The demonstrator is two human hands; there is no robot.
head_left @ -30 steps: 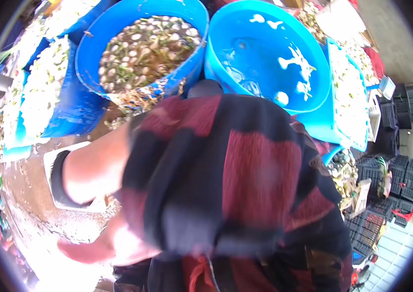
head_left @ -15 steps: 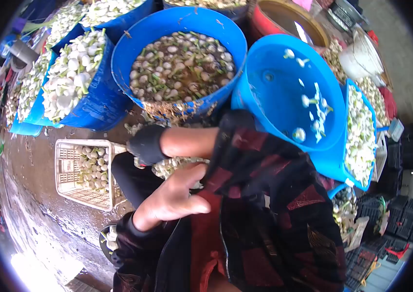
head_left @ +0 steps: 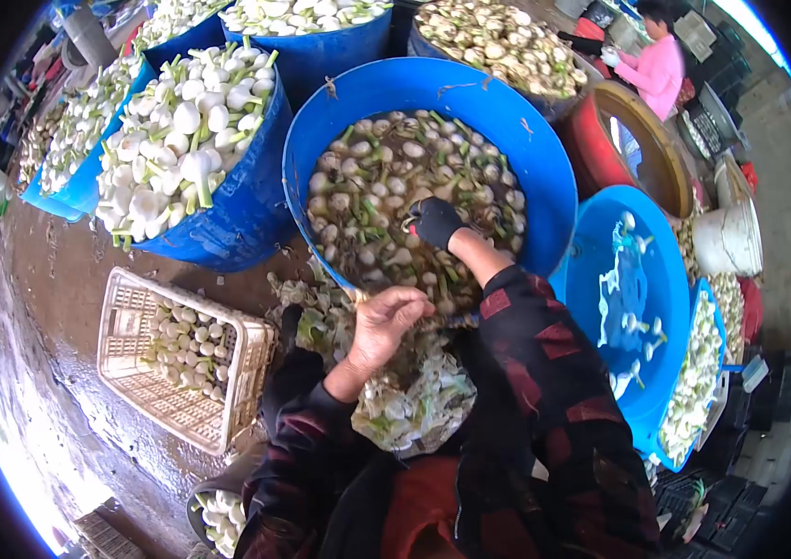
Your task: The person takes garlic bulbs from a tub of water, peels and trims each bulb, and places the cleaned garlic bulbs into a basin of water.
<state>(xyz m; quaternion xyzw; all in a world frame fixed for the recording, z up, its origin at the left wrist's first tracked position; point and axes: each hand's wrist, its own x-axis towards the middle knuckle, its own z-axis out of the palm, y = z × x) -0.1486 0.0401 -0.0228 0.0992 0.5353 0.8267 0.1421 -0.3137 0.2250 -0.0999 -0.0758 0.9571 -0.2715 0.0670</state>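
My right hand [head_left: 435,222], in a dark glove, reaches over the large blue tub [head_left: 559,200] of murky water and floating garlic bulbs [head_left: 395,186]. Its fingers are closed at the bulbs, and whatever they hold is too small to make out. At the tub's near rim, my bare left hand [head_left: 388,324] has its fingers curled together, with nothing clearly visible in them. Below it lies a heap of pale peeled skins and leaves [head_left: 414,405], between my knees.
A cream plastic crate [head_left: 121,359] with trimmed bulbs stands at left. Blue barrels [head_left: 218,228] heaped with white bulbs are behind it. At right are a light-blue basin [head_left: 591,270] of water, a red tub [head_left: 591,149] and a white bucket [head_left: 729,240]. Farther back sits a person in pink [head_left: 658,74].
My right hand has moved from beside the crate to over the water tub. My left hand has gone from loosely spread to curled near the rim. The view has shifted, showing the far person.
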